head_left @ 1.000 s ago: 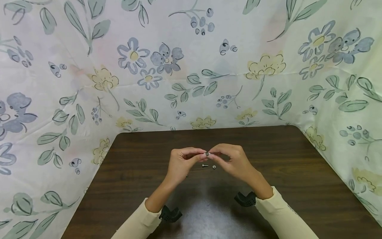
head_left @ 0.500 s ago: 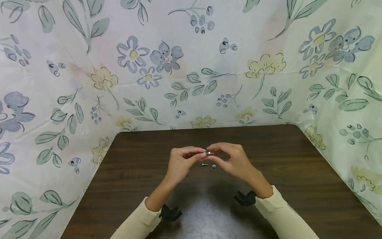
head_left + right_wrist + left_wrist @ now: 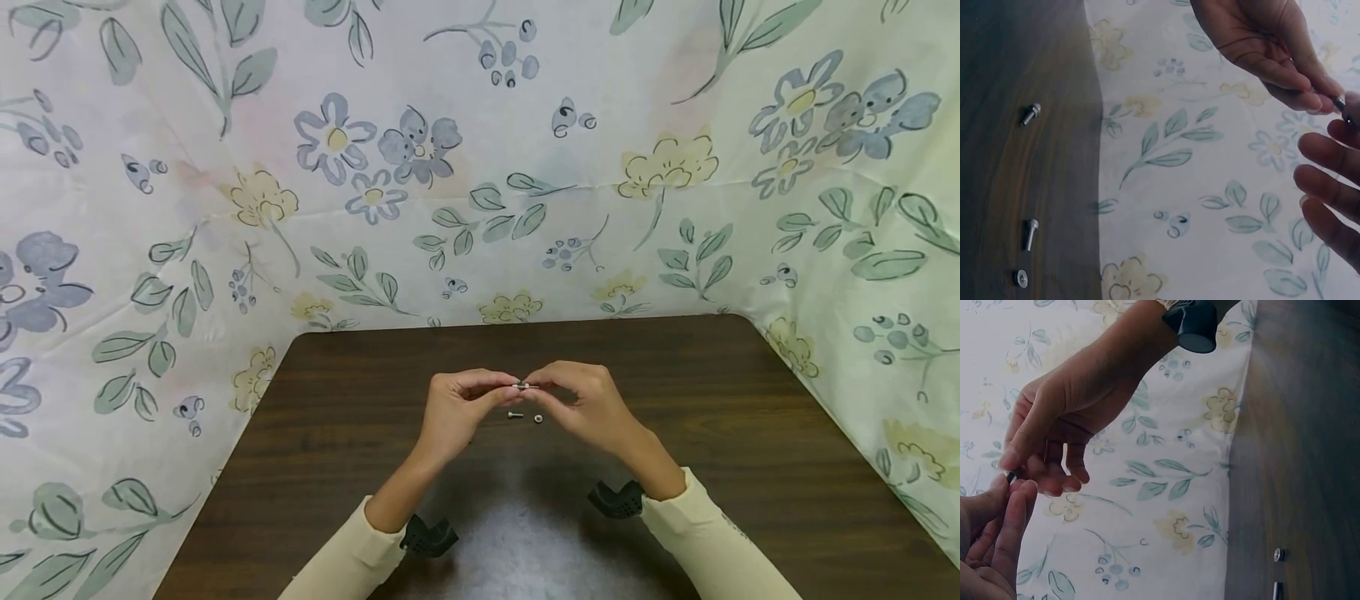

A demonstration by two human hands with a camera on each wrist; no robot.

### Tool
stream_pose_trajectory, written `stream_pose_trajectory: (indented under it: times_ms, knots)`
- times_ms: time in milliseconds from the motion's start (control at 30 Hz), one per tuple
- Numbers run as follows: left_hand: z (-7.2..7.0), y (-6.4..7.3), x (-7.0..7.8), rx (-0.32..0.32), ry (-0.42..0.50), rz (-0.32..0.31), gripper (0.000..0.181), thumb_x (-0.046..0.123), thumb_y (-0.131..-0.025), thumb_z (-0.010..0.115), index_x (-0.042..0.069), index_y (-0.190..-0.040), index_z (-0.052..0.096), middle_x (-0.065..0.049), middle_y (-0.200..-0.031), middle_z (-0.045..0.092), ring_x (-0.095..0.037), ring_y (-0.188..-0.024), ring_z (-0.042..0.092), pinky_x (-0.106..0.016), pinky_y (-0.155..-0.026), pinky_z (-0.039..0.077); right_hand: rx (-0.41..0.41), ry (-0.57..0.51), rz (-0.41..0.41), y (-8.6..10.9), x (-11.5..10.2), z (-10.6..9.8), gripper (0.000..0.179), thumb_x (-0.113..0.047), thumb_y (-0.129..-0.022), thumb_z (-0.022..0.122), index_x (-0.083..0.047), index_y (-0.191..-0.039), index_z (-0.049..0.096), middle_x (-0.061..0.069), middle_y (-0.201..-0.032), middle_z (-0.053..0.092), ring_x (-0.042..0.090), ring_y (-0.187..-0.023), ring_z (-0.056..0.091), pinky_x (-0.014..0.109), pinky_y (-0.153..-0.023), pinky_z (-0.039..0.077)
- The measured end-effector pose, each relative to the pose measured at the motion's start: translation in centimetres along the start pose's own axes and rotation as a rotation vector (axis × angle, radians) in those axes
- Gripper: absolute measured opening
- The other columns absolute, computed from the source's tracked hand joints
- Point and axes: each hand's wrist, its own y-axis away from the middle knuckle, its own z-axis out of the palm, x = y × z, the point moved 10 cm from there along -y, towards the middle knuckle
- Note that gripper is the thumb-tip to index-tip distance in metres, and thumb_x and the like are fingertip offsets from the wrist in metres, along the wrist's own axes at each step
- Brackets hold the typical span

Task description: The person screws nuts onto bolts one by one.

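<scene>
A small metal bolt (image 3: 1339, 102) is pinched between the thumb and fingers of my left hand (image 3: 453, 408), above the table. My right hand (image 3: 588, 404) pinches the nut (image 3: 1348, 116) on the bolt from the other side, its thumb and forefinger mostly covering it. Seen from the left wrist, the right hand (image 3: 1079, 400) meets the left hand (image 3: 994, 540) at a dark bit of the bolt. On the table below lie a second bolt (image 3: 515, 415) and a loose nut (image 3: 538, 419). The right wrist view also has a bolt with a nut on it (image 3: 1032, 113).
The dark wooden table (image 3: 360, 375) has a floral cloth (image 3: 465, 125) standing behind and at both sides. Black wrist cameras hang under both cuffs, the left camera (image 3: 430, 537) and the right camera (image 3: 617, 500).
Half a second ago the right fingers were spread apart from the nut, leaving it exposed; now they pinch it again. The left hand has kept its grip and place.
</scene>
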Motion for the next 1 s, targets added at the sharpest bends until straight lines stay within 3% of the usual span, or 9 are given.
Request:
stream_pose_trajectory:
  times_ms: [200, 367, 500, 733, 1000]
  knots:
    - [0.24, 0.02, -0.08, 0.000, -0.002, 0.003, 0.009, 0.000, -0.091, 0.074, -0.005, -0.098, 0.078, -0.017, -0.092, 0.076, -0.027, -0.080, 0.076, -0.044, -0.072, 0.063, 0.017, 0.022, -0.003, 0.18, -0.07, -0.14, 0.002, -0.007, -0.093, 0.075, -0.008, -0.093, 0.077, 0.001, -0.086, 0.075, 0.012, -0.076, 0.071, 0.030, -0.065, 0.060]
    - [0.26, -0.10, -0.05, 0.004, 0.011, 0.001, 0.009, 0.000, -0.090, 0.075, -0.004, -0.097, 0.078, -0.018, -0.092, 0.076, -0.026, -0.078, 0.076, -0.041, -0.071, 0.063, 0.030, 0.044, 0.013, 0.17, 0.05, -0.40, 0.017, -0.021, -0.102, 0.065, -0.008, -0.101, 0.076, 0.001, -0.094, 0.075, 0.013, -0.081, 0.072, 0.026, -0.073, 0.060]
    - [0.15, -0.30, 0.15, 0.009, 0.013, 0.010, 0.009, -0.002, -0.090, 0.074, -0.006, -0.097, 0.077, -0.018, -0.091, 0.076, -0.025, -0.078, 0.076, -0.041, -0.071, 0.063, 0.044, 0.018, -0.029, 0.07, -0.24, -0.73, 0.020, -0.021, -0.097, 0.072, -0.004, -0.108, 0.074, 0.005, -0.099, 0.075, 0.014, -0.080, 0.071, 0.027, -0.071, 0.061]
    - [0.12, -0.27, -0.03, 0.015, 0.000, -0.016, 0.010, -0.005, -0.089, 0.073, -0.007, -0.099, 0.076, -0.020, -0.093, 0.075, -0.022, -0.079, 0.076, -0.038, -0.073, 0.063, 0.028, 0.007, -0.064, 0.00, -0.49, -0.66, 0.023, 0.000, -0.084, 0.082, -0.005, -0.104, 0.074, 0.005, -0.095, 0.075, 0.013, -0.077, 0.069, 0.021, -0.071, 0.059]
    - [0.12, -0.02, 0.06, 0.013, -0.005, -0.016, 0.009, 0.000, -0.090, 0.075, -0.005, -0.098, 0.077, -0.018, -0.093, 0.076, -0.025, -0.079, 0.076, -0.040, -0.073, 0.063, 0.020, 0.001, -0.073, -0.02, -0.60, -0.17, 0.010, -0.004, -0.089, 0.078, -0.008, -0.098, 0.076, 0.001, -0.091, 0.074, 0.012, -0.078, 0.070, 0.026, -0.069, 0.060]
